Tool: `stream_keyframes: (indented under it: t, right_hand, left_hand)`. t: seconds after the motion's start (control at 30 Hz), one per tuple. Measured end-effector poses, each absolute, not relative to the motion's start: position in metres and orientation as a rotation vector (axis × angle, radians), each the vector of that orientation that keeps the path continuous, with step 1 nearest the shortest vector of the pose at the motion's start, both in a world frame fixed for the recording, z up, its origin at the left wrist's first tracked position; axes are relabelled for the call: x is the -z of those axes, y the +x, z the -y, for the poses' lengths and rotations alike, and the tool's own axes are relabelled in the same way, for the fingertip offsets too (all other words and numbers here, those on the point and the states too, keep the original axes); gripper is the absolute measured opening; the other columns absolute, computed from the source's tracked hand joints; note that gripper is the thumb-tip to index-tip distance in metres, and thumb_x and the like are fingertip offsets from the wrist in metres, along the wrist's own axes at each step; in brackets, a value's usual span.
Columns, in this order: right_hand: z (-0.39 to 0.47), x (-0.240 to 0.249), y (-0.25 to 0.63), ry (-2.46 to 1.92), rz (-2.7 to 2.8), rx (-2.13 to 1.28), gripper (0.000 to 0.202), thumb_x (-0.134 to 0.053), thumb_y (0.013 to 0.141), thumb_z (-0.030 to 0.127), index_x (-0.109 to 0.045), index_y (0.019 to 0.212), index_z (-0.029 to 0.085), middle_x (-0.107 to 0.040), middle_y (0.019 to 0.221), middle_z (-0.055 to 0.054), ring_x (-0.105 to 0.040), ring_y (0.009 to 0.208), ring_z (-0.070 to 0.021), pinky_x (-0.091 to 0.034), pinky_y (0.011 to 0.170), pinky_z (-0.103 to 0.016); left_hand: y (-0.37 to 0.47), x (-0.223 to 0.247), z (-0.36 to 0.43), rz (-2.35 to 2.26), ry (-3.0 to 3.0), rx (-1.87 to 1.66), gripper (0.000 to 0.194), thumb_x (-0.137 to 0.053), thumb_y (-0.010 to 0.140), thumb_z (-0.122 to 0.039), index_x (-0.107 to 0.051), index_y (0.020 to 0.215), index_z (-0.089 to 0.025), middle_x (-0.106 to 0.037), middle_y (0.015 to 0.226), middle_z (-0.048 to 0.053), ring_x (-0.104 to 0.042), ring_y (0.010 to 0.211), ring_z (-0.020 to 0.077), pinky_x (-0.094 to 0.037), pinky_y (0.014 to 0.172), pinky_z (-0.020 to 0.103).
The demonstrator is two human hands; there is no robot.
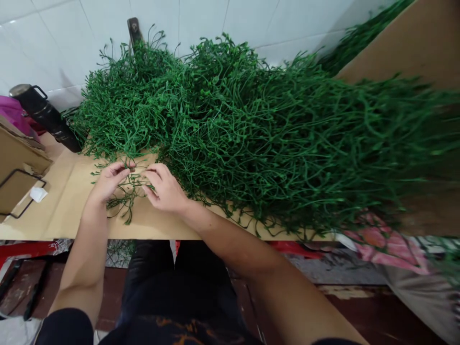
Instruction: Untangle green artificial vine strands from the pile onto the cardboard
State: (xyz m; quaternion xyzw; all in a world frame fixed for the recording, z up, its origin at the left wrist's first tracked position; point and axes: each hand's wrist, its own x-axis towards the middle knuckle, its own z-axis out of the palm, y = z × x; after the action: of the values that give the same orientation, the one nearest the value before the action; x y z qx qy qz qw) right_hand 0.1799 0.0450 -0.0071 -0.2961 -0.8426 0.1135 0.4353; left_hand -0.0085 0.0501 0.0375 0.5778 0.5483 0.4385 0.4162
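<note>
You work bare-handed at a tabletop covered in tan sheeting (64, 201), a slim green sprig (127, 203) between your hands, left of centre in the frame. Your left hand (112, 181) pinches the sprig between thumb and forefinger, the other fingers curled in behind. Your right hand (163, 188) faces it from just beside, fingers bent and thumb apart below them; whether its fingertips grip a strand, you cannot tell from this view. The sprig is thin and wiry, forked into small knobbed tips; its long axis slants, with the loose tips fanning toward the lower edge of the frame and a few reaching left beneath your wrist.

Beyond your hands, a dense heap of green stems (215, 120), stringy, curling and glossy, stretches from upper left to the right edge, blurred at the far right. Behind it rises a wall of pale, smooth tiles (108, 19). A smooth brown cardboard panel (402, 43) slopes across the upper right, more greenery showing behind it.

At upper left a dark cylindrical flask (45, 115) leans, capped, its contents hidden. A cardboard box (21, 148) stands at the left edge, its inside out of sight, near a black wire frame (17, 216) and a crumpled white scrap (38, 194). Pink patterned cloth (390, 244) drapes at lower right.
</note>
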Motion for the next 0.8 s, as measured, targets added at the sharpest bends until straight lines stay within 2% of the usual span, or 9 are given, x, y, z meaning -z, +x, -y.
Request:
stream_keyframes:
  t: [0.13, 0.27, 0.37, 0.47, 0.57, 0.67, 0.8]
  right_hand:
    - [-0.053, 0.012, 0.185, -0.717, 2.006, -0.231, 0.026, -0.046, 0.084, 0.023, -0.057, 0.104, 0.01, -0.05, 0.102, -0.015, -0.047, 0.1, -0.0236, -0.046, 0.09, -0.039]
    - [-0.054, 0.013, 0.186, -0.694, 1.961, -0.227, 0.022, -0.047, 0.084, 0.021, -0.055, 0.103, 0.013, -0.05, 0.1, -0.013, -0.048, 0.098, -0.0224, -0.046, 0.088, -0.038]
    - [-0.052, 0.008, 0.188, -0.673, 1.873, -0.256, 0.02, -0.047, 0.085, 0.023, -0.053, 0.102, 0.015, -0.049, 0.1, -0.012, -0.05, 0.097, -0.0209, -0.048, 0.085, -0.037]
    - [-0.045, 0.0, 0.194, -0.667, 1.715, -0.32, 0.011, -0.047, 0.086, 0.022, -0.051, 0.095, 0.016, -0.048, 0.094, -0.009, -0.051, 0.086, -0.0167, -0.049, 0.073, -0.033]
    - [-0.035, -0.011, 0.202, -0.661, 1.639, -0.3, 0.004, -0.046, 0.086, 0.02, -0.049, 0.09, 0.018, -0.048, 0.089, -0.006, -0.051, 0.081, -0.0145, -0.048, 0.069, -0.031]
    - [-0.029, -0.02, 0.21, -0.659, 1.698, -0.247, 0.011, -0.048, 0.086, 0.022, -0.051, 0.096, 0.018, -0.05, 0.095, -0.009, -0.052, 0.091, -0.0179, -0.048, 0.074, -0.034]
    - [-0.03, -0.024, 0.212, -0.713, 1.836, -0.322, 0.029, -0.052, 0.085, 0.03, -0.053, 0.11, 0.016, -0.054, 0.108, -0.013, -0.05, 0.104, -0.0219, -0.048, 0.084, -0.038]
  left_hand:
    - [-0.018, -0.057, -0.057, -1.6, 1.654, -1.185, 0.019, -0.058, 0.072, -0.023, -0.067, 0.085, -0.014, -0.07, 0.086, 0.005, -0.062, 0.085, 0.0177, -0.047, 0.087, 0.033]
    - [-0.024, -0.073, -0.055, -1.936, 1.858, -1.022, 0.031, -0.043, 0.075, -0.015, -0.068, 0.093, -0.014, -0.069, 0.079, 0.004, -0.062, 0.074, 0.0172, -0.05, 0.076, 0.031]
    - [-0.022, -0.077, -0.045, -2.066, 2.076, -0.751, 0.04, -0.039, 0.077, -0.016, -0.068, 0.105, -0.014, -0.07, 0.094, 0.008, -0.064, 0.089, 0.0222, -0.048, 0.086, 0.036]
    - [-0.014, -0.076, -0.032, -2.07, 2.271, -0.48, 0.043, -0.038, 0.08, -0.021, -0.067, 0.112, -0.014, -0.067, 0.109, 0.011, -0.06, 0.104, 0.0261, -0.044, 0.096, 0.039]
    - [-0.005, -0.075, -0.023, -2.002, 2.345, -0.378, 0.04, -0.04, 0.083, -0.029, -0.069, 0.107, -0.015, -0.067, 0.098, 0.011, -0.06, 0.097, 0.0261, -0.046, 0.09, 0.039]
    - [0.0, -0.072, -0.019, -1.9, 2.387, -0.493, 0.038, -0.042, 0.084, -0.037, -0.071, 0.096, -0.015, -0.064, 0.084, 0.009, -0.058, 0.086, 0.0234, -0.046, 0.08, 0.036]
    - [0.001, -0.065, -0.02, -1.793, 2.377, -0.85, 0.035, -0.051, 0.082, -0.046, -0.069, 0.082, -0.016, -0.057, 0.072, 0.005, -0.053, 0.074, 0.0183, -0.042, 0.07, 0.031]
